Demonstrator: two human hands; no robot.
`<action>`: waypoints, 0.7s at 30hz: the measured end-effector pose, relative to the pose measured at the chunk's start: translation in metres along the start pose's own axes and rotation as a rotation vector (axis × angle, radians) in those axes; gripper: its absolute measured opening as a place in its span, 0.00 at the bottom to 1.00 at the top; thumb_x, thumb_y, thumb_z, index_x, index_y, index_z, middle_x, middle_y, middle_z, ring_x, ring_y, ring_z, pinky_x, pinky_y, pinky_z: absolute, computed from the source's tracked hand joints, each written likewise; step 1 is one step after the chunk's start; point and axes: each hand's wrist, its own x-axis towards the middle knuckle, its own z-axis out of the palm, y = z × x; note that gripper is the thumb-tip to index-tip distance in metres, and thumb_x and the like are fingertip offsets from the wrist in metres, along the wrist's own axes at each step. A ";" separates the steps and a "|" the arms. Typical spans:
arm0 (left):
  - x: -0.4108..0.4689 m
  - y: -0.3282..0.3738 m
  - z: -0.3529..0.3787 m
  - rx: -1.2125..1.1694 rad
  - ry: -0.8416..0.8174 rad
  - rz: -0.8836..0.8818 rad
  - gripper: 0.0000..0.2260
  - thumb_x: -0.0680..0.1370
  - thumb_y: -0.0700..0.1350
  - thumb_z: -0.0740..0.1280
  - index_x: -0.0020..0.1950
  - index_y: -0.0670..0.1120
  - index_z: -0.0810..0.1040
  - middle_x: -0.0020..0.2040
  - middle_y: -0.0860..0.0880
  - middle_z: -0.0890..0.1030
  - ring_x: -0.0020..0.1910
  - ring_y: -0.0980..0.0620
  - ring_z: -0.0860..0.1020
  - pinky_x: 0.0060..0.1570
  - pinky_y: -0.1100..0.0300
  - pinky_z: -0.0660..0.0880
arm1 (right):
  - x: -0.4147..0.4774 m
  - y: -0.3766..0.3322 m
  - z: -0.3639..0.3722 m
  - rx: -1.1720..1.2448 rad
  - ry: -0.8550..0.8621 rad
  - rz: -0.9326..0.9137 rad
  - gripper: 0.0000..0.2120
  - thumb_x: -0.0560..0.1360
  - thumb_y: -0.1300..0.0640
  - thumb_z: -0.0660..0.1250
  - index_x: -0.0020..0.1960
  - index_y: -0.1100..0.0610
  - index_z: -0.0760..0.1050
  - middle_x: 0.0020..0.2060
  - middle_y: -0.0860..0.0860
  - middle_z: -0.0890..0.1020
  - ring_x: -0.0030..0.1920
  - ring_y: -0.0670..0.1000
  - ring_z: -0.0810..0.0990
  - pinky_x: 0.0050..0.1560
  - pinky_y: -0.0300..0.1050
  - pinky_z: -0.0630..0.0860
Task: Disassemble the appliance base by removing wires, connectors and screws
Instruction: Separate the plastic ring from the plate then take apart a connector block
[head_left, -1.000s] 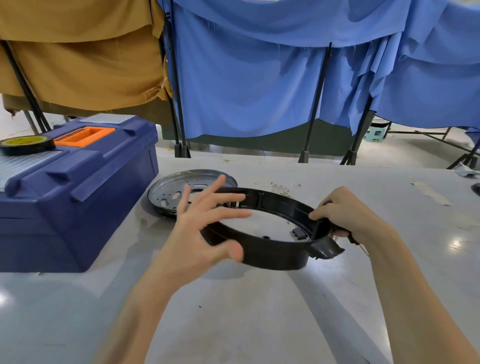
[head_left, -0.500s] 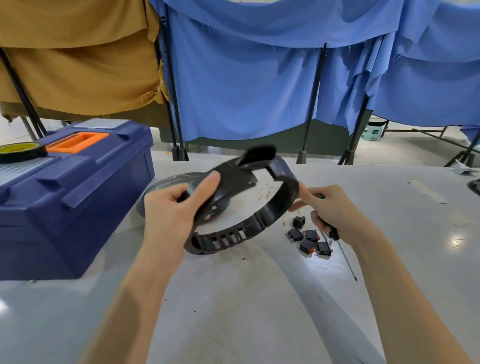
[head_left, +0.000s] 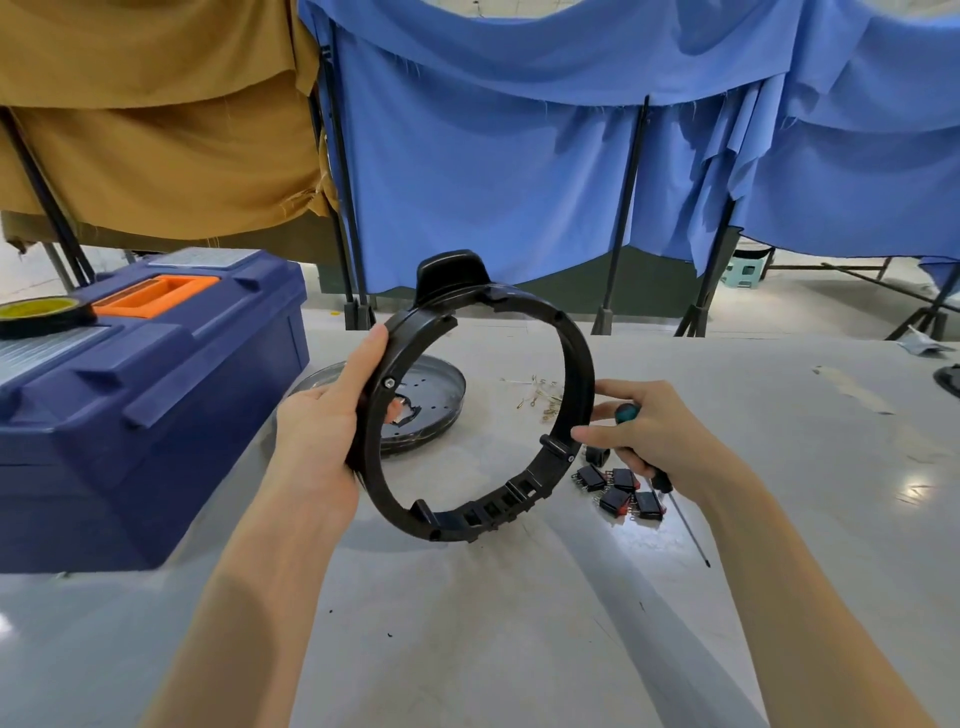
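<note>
The black plastic base ring (head_left: 576, 364) stands nearly upright above the table, its tab at the top. My left hand (head_left: 322, 431) grips the ring's left rim, thumb along the outer edge. My right hand (head_left: 654, 436) holds a screwdriver (head_left: 675, 506) with a teal-capped handle, shaft pointing down toward the table, while its index finger and thumb touch the ring's right rim. Several small black and red switches (head_left: 618, 491) lie on the table under that hand. A little pile of loose metal connectors (head_left: 540, 392) lies behind the ring.
A round metal plate (head_left: 431, 400) lies on the table behind the ring. A dark blue toolbox (head_left: 145, 395) with an orange handle recess fills the left side, a tape roll (head_left: 41, 314) on its lid. Blue and tan cloths hang on stands behind the table.
The ring was lying flat on the table; my left hand has lifted it and tipped it up to nearly vertical. The switches that were inside it now lie exposed on the table.
</note>
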 end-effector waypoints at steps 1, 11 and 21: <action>0.001 0.000 -0.001 -0.007 0.012 -0.015 0.23 0.53 0.63 0.76 0.33 0.45 0.83 0.26 0.51 0.79 0.25 0.55 0.79 0.39 0.57 0.75 | 0.000 0.001 0.000 -0.002 -0.001 -0.001 0.20 0.69 0.66 0.75 0.50 0.43 0.80 0.40 0.51 0.86 0.19 0.48 0.63 0.19 0.37 0.64; 0.008 0.000 -0.007 -0.088 0.078 -0.100 0.17 0.64 0.58 0.77 0.39 0.45 0.82 0.27 0.50 0.79 0.28 0.53 0.79 0.41 0.58 0.79 | 0.003 0.005 0.004 0.032 0.017 -0.001 0.14 0.75 0.66 0.69 0.56 0.52 0.82 0.44 0.53 0.87 0.18 0.48 0.62 0.20 0.38 0.64; 0.010 -0.006 -0.022 -0.042 -0.184 -0.081 0.25 0.59 0.63 0.75 0.43 0.44 0.83 0.29 0.50 0.77 0.30 0.52 0.77 0.42 0.56 0.77 | 0.004 0.006 0.014 0.004 0.059 -0.024 0.10 0.76 0.65 0.68 0.52 0.53 0.83 0.27 0.48 0.83 0.17 0.48 0.61 0.20 0.37 0.63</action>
